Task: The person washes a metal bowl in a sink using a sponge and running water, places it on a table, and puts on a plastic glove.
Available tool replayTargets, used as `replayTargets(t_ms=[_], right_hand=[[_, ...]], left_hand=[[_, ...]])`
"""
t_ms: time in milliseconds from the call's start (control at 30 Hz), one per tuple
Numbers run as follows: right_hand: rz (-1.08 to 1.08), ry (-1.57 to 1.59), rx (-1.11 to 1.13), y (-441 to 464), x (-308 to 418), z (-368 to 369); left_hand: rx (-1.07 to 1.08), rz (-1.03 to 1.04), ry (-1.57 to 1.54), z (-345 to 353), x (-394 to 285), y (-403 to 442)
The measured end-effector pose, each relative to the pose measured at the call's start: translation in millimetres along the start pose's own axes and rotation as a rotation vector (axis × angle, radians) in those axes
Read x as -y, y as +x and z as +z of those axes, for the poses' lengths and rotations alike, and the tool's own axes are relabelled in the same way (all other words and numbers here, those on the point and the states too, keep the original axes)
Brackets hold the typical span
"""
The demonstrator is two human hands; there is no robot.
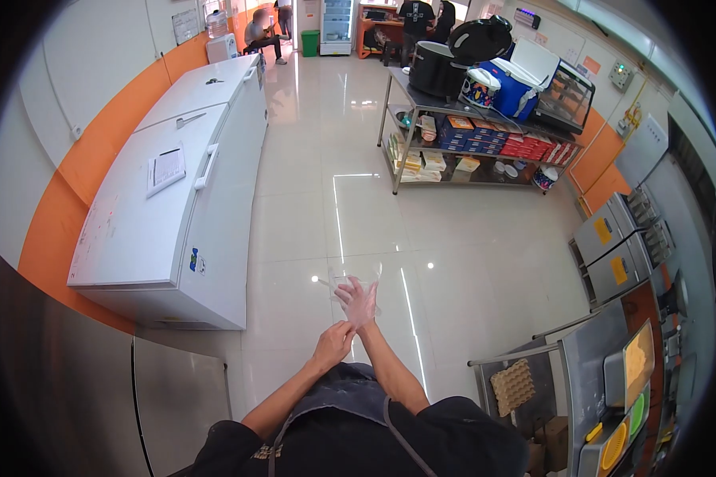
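Note:
A clear plastic disposable glove (374, 291) is on my right hand (358, 303), loose and sticking out past the fingertips. Inside it, my right fingers are spread and hold nothing. At the right wrist, my left hand (334, 343) is closed, its fingers pinching the glove's cuff. No glove shows on the left hand. Both hands are in front of my dark apron (334, 395), above the tiled floor.
A long white chest freezer (147, 230) with a clipboard (166, 170) on its lid stands left. Ahead right is a steel rack (396, 147) with boxes and a blue cooler (517, 89). Fryers (612, 246) and a counter with an egg tray (513, 387) are right. Several people are far back.

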State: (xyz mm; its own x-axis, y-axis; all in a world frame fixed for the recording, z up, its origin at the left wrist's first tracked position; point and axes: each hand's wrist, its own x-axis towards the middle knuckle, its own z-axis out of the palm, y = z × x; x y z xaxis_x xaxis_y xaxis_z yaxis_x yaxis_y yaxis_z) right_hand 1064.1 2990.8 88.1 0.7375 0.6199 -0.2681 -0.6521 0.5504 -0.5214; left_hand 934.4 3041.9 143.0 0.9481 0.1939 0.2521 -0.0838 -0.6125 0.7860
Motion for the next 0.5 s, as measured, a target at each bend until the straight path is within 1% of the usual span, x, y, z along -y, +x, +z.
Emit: replayTargets(t_ms=[100,200,300,400,500], right_hand=[[-0.054,-0.057,0.08,13,-7,-16],[-0.138,-0.198,0.091,22,-11,-32],[-0.187,-0.239,0.153,27,-16,-52],[-0.067,-0.389,-0.058,14,-8,-29],[-0.037,-0.607,0.024,17,-19,-46]], left_hand=[[0.006,0.004,-0.021,3,0,0],[0.031,-0.005,-0.04,4,1,-1],[0.029,0.002,-0.054,7,2,1],[0.036,-0.009,-0.094,12,4,2],[0.049,-0.052,-0.162,15,9,1]])
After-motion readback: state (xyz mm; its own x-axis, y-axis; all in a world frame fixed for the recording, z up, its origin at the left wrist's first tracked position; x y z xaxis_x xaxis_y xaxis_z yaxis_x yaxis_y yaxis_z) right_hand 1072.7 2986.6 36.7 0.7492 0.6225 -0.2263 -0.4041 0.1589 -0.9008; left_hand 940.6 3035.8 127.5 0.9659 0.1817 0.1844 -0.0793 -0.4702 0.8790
